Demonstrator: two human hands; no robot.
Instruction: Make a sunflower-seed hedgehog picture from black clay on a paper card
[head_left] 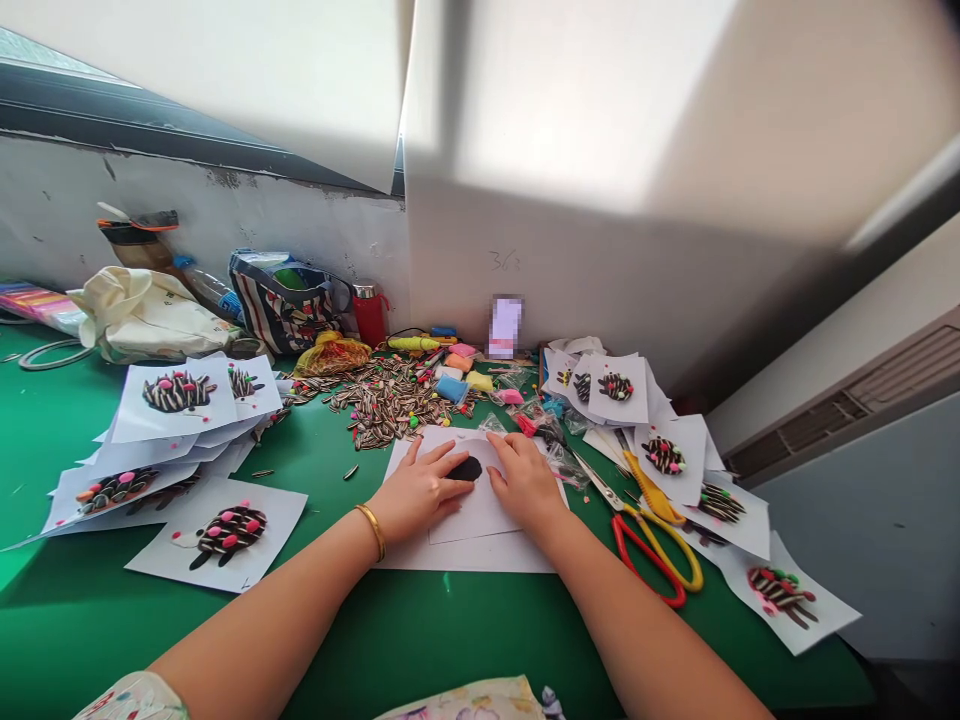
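On the green table, white paper (480, 522) lies in front of me, with a larger white sheet (480, 556) under it. A flat black oval, perhaps modelling clay (468, 469), sits on the paper between my hands. My left hand (421, 488) lies with its fingers stretched out, their tips at the left edge of the black oval. My right hand (525, 480) rests on the paper's right side, fingers apart and slightly bent, close to the oval but not on it. Neither hand shows anything held.
Striped sunflower seeds (386, 400) are heaped behind the paper, beside coloured clay packets (452, 388). Scissors (645, 530) with red and yellow handles lie at right. Cards with seed-covered hedgehogs (229, 532) are stacked left and right. Bags (154, 315), a red flask (369, 315) and a phone (505, 328) stand behind.
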